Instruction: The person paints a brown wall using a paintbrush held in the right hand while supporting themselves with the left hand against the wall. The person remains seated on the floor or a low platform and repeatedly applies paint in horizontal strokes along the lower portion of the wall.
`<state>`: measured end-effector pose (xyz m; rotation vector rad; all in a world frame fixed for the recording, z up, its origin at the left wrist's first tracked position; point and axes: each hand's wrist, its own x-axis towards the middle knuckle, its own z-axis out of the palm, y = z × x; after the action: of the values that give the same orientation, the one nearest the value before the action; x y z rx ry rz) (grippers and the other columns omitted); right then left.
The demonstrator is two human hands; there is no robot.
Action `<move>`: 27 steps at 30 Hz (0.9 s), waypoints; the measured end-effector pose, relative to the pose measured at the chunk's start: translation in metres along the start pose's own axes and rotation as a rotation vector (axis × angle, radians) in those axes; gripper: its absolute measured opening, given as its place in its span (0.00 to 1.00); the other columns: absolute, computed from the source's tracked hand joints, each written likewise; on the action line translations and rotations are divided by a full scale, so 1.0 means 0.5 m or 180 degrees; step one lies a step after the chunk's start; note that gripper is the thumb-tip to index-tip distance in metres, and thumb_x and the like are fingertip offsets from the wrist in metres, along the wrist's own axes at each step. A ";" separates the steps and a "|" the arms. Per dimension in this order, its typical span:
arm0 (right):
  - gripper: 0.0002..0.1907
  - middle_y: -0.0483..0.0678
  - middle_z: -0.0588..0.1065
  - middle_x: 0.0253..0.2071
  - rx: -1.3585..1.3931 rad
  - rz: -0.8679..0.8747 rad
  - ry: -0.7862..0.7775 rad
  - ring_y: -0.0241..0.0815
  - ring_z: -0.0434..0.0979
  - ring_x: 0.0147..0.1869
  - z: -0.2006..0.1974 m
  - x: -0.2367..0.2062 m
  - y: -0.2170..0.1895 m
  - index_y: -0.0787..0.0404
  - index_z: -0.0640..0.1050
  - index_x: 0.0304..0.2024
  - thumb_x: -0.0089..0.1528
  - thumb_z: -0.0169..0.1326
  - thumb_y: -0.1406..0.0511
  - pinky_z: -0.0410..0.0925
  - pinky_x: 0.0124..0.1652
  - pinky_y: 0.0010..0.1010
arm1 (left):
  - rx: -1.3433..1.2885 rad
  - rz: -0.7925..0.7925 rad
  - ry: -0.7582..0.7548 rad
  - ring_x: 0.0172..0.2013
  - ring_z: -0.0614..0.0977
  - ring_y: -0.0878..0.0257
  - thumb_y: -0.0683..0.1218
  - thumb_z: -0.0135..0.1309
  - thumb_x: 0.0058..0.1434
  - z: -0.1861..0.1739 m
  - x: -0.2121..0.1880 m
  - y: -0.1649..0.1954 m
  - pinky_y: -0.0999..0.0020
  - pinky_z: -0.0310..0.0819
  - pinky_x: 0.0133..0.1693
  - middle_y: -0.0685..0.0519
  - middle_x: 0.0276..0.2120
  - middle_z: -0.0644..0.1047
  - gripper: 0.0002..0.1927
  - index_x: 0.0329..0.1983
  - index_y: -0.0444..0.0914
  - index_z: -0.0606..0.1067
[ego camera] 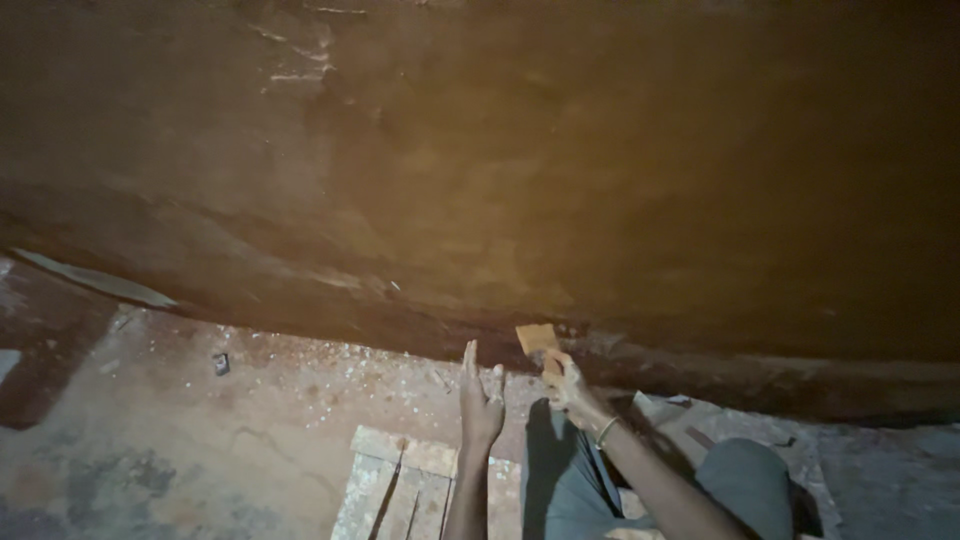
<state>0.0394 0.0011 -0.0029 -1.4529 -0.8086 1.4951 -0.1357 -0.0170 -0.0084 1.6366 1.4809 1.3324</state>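
My right hand point(568, 385) grips a small putty knife point(537, 339) with a flat tan blade, held up against the bottom edge of a large reddish-brown wall point(520, 170). A thin bangle sits on that wrist. My left hand point(480, 400) is raised beside it, palm toward the wall, fingers stretched upward and apart, holding nothing. The two hands are a short gap apart. My knees in grey trousers point(740, 480) show below the right forearm.
A dusty, stained concrete floor point(200, 440) runs along the wall's base. A pale wooden board or stool point(400, 480) lies under my left arm. A small dark object point(221, 364) sits on the floor at left. A pale strip point(95, 282) lies by the wall.
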 end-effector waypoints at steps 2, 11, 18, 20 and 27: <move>0.25 0.43 0.65 0.32 0.0944 0.0260 -0.0454 0.32 0.60 0.22 -0.013 0.015 -0.043 0.49 0.65 0.68 0.68 0.51 0.64 0.56 0.18 0.22 | 0.0001 -0.0042 0.0006 0.72 0.61 0.43 0.47 0.52 0.68 -0.013 0.008 -0.007 0.55 0.52 0.70 0.35 0.72 0.61 0.33 0.73 0.31 0.58; 0.34 0.41 0.67 0.37 0.0980 -0.2085 -0.1596 0.25 0.59 0.22 -0.009 -0.188 -0.425 0.55 0.56 0.75 0.67 0.50 0.70 0.58 0.17 0.15 | 0.0011 -0.0352 0.0002 0.72 0.61 0.44 0.47 0.53 0.67 -0.035 0.010 -0.019 0.56 0.51 0.70 0.36 0.71 0.62 0.34 0.73 0.32 0.58; 0.35 0.57 0.62 0.70 -0.0008 -0.3443 -0.0413 0.34 0.68 0.44 0.126 -0.059 -0.285 0.60 0.52 0.77 0.69 0.46 0.74 0.67 0.36 0.21 | 0.0040 -0.0257 0.0012 0.71 0.63 0.43 0.48 0.52 0.68 -0.043 0.022 -0.037 0.55 0.53 0.70 0.35 0.70 0.63 0.34 0.73 0.31 0.58; 0.35 0.56 0.62 0.73 -0.0345 -0.3015 -0.0410 0.39 0.62 0.57 0.150 0.002 -0.181 0.64 0.53 0.76 0.68 0.48 0.75 0.59 0.50 0.27 | 0.0057 -0.0160 0.0058 0.71 0.63 0.43 0.48 0.52 0.68 -0.045 0.035 -0.033 0.55 0.53 0.70 0.35 0.70 0.64 0.33 0.73 0.31 0.59; 0.33 0.58 0.60 0.73 -0.0327 -0.2072 -0.1116 0.45 0.58 0.78 0.125 0.039 -0.036 0.66 0.56 0.72 0.66 0.48 0.75 0.54 0.71 0.34 | 0.0164 -0.0152 0.0134 0.71 0.63 0.43 0.48 0.52 0.68 -0.066 0.034 -0.013 0.55 0.54 0.69 0.35 0.70 0.64 0.33 0.73 0.32 0.59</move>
<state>-0.0184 0.0337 0.0120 -0.8645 -1.4274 1.2131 -0.1703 -0.0061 0.0025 1.6038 1.5815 1.3201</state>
